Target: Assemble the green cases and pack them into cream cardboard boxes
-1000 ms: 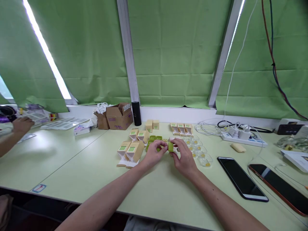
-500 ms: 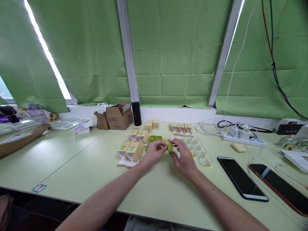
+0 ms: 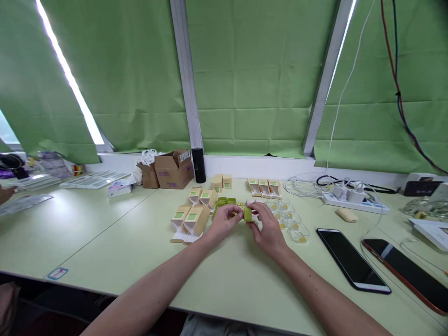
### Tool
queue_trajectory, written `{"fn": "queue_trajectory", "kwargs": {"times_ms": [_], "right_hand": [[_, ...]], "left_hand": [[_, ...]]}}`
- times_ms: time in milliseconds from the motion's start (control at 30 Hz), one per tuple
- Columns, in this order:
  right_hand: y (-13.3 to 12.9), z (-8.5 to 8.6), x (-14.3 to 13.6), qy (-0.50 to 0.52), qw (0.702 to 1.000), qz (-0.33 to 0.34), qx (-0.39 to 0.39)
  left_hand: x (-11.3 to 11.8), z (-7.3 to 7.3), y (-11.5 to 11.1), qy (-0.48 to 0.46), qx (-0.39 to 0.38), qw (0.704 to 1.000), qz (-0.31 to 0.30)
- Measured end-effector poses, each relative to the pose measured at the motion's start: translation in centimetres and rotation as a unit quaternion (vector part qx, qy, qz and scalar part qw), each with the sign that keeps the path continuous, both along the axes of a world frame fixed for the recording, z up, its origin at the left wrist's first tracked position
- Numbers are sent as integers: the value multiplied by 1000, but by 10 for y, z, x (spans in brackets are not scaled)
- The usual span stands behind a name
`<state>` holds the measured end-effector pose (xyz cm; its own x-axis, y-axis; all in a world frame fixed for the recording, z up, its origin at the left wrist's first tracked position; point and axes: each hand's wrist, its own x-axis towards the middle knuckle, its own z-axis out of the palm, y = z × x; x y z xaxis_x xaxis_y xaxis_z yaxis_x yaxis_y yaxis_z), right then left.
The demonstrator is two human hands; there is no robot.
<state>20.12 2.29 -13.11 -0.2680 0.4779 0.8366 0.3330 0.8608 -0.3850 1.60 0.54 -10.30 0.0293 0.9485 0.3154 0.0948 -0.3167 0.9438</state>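
Note:
My right hand [image 3: 269,229] grips a small green case [image 3: 248,214] between thumb and fingers over the middle of the table. Close against its left side, my left hand [image 3: 223,223] has thumb and forefinger pinched together; whatever lies between those fingertips is too small to make out. Behind my left hand sit several green trays or cases [image 3: 231,201], partly hidden by it. Clear plastic cups [image 3: 298,233] with yellow bits inside stand in a cluster just right of my right hand. Open beige cartons with green labels [image 3: 196,219] lie left of my left hand.
More beige cartons [image 3: 265,187] stand at the back. Two phones [image 3: 353,261] lie at right, near a power strip [image 3: 355,201] with tangled cables. A cardboard box [image 3: 174,170] and a black cylinder [image 3: 198,165] stand at back left. Another person's hand [image 3: 6,194] shows at far left.
The other person's arm at far left has drawn back almost out of view, uncovering a flat, pale packet on the table. My hands and the green case have hardly moved.

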Motion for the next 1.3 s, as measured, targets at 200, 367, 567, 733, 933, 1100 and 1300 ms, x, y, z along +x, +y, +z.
{"fn": "queue_trajectory", "kwargs": {"times_ms": [200, 367, 567, 733, 933, 1100, 1300], "right_hand": [[0, 1, 0, 10, 1000, 8, -5], [0, 1, 0, 11, 1000, 6, -4], [0, 1, 0, 9, 1000, 3, -6], [0, 0, 0, 10, 1000, 1, -5], [0, 0, 1, 7, 1000, 3, -15], [0, 1, 1, 14, 1000, 2, -15], [1, 0, 1, 17, 1000, 1, -21]], "left_hand": [[0, 2, -2, -13, -9, 1000, -2], [0, 2, 0, -22, -13, 1000, -10], [0, 2, 0, -31, -17, 999, -12], [0, 3, 0, -43, -22, 999, -13], [1, 6, -3, -47, -20, 999, -14], [1, 6, -3, -54, -17, 998, -14], [1, 8, -2, -68, -26, 997, -18]]}}
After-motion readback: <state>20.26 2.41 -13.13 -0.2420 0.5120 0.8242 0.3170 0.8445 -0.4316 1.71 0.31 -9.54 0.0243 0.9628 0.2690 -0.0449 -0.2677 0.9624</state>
